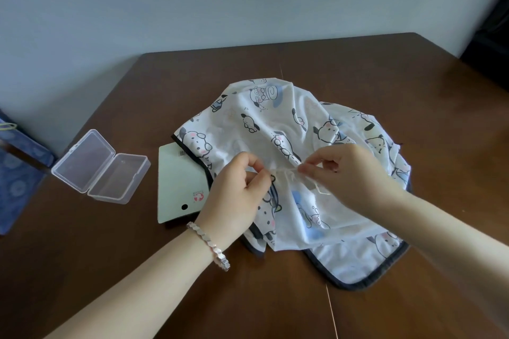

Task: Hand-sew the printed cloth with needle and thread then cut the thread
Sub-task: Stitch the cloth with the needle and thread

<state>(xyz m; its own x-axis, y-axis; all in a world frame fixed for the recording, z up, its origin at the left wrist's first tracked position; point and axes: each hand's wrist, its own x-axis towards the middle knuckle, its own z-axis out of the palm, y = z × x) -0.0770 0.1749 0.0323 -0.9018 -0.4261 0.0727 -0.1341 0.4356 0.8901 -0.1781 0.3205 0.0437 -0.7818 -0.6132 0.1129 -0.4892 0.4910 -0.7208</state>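
A white printed cloth (278,124) with cartoon dogs and a dark bound edge lies bunched on the brown table (330,63). My left hand (237,190) pinches a gathered fold of the cloth near its middle. My right hand (349,173) pinches the same fold from the right, fingertips close to the left hand's. A thin white thread (316,187) loops on the cloth just below the right fingers. I cannot make out the needle. No scissors are in view.
An open clear plastic box (100,166) sits on the table at the left. A pale green card (179,187) lies partly under the cloth's left edge. A blue patterned bag (16,173) stands at the far left. A wall rises behind the table.
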